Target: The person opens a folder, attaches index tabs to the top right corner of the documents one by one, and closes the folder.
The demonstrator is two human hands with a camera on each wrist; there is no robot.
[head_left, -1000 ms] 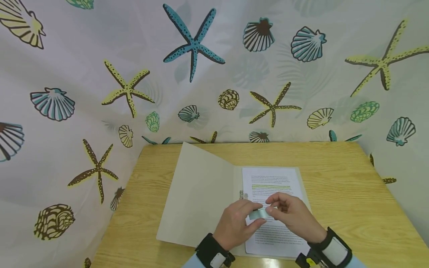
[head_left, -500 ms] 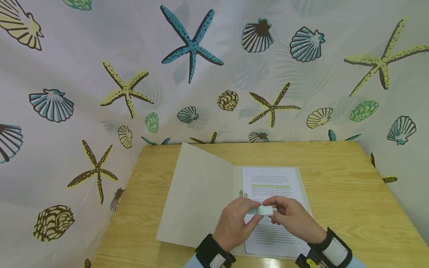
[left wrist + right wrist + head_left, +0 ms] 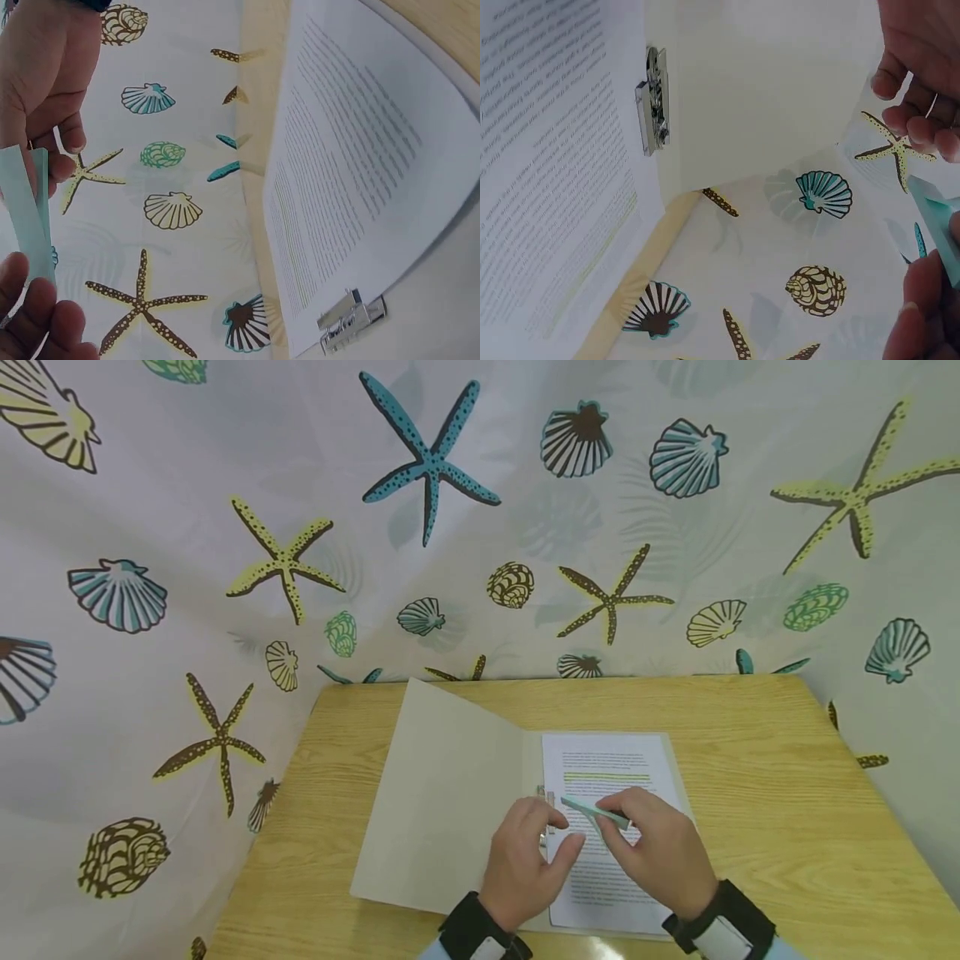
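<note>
Clamping a pale green strip (image 3: 28,217) between thumb and fingers, the right hand (image 3: 660,845) is hovering over a page (image 3: 600,906), the left hand (image 3: 522,858) hanging just beside, thumb and index apart. Print (image 3: 352,120) is looking illegibly small. Past the folder's (image 3: 450,802) right edge, tabletop (image 3: 772,810) is stretching toward seashell-patterned cloth (image 3: 465,572).

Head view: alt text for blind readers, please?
A right hand pinches a pale green strip over a printed page in an open folder on a wooden table; the left hand is empty. Behind: a seashell-print backdrop.
</note>
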